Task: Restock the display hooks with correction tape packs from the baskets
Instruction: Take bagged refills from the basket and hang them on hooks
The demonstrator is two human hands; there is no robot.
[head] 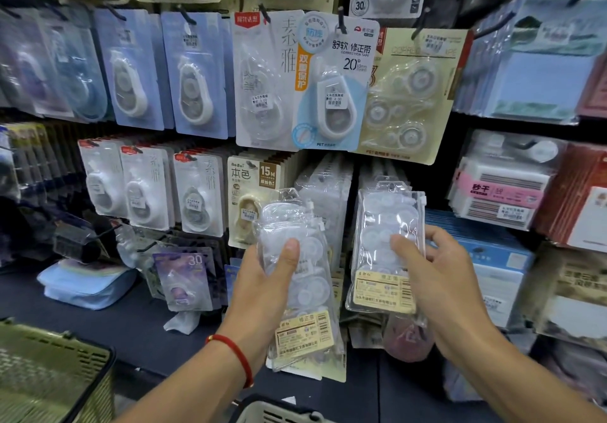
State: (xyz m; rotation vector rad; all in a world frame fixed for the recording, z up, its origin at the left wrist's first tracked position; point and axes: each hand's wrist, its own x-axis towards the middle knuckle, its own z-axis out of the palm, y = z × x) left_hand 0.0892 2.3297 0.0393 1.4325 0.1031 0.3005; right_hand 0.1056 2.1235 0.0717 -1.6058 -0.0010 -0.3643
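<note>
Fingers of the left hand (262, 278) curl round a clear plastic pack of correction tape (297, 278) at lower centre, thumb pressed flat on its front; the grip is closed on the pack. That pack stands with its long axis nearly upright, leaning a little left at the top, hang-hole end up, cream barcode label at the bottom. A red cord bracelet (236, 357) circles the wrist.

Right of centre, the right hand (440, 278) pinches a second clear pack (387, 251) by its right edge, thumb on the front. This pack is also upright, hang tab on top, and its cream label low down carries a barcode and small print too blurred to read. Round white tape spools show through both soft, glossy sleeves.

Behind them hang carded packs on black hooks (341, 23). A pale blue card (338, 81) at upper centre reads "CORRECTION TAPE" and "20", with a teardrop-shaped white dispenser. A beige card (249, 199) left of the hands shows "15M". A purple card (185, 278) further left shows "30". Two slatted plastic baskets sit at the bottom edge, an olive one (52, 376) at lower left and a pale one (279, 412) at bottom centre.
</note>
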